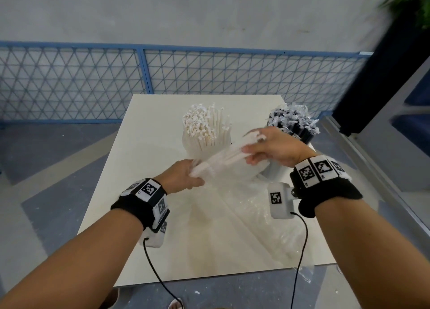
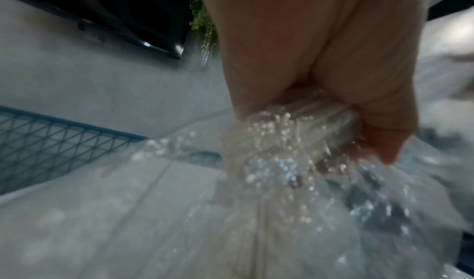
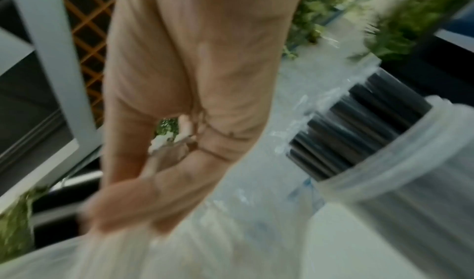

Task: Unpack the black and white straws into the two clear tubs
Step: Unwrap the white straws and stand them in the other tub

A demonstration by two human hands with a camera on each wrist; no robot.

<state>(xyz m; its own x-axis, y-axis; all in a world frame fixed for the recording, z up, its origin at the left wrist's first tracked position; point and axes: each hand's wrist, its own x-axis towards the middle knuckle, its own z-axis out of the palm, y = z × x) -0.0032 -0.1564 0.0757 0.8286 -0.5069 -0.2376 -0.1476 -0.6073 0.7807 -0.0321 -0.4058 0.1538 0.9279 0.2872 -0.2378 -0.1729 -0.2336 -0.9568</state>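
A bundle of white straws [image 1: 221, 161] lies slanted above the table between both hands, partly in a clear plastic bag [image 1: 235, 171]. My left hand [image 1: 183, 178] grips its near end [image 2: 295, 141] through the crinkled bag. My right hand [image 1: 272, 149] grips the far end [image 3: 159, 161]. Behind them stands a clear tub [image 1: 200, 151] packed with upright white straws [image 1: 204, 125]. At the back right, a second clear tub [image 3: 400, 192] holds wrapped black straws [image 1: 293, 120], also in the right wrist view [image 3: 359, 127].
Loose clear plastic [image 1: 263, 215] lies spread over the white table [image 1: 149, 169] in front of me. A blue mesh fence [image 1: 93, 80] runs behind the table. A dark planter with a plant [image 1: 400, 59] stands at the right, close to the table's corner.
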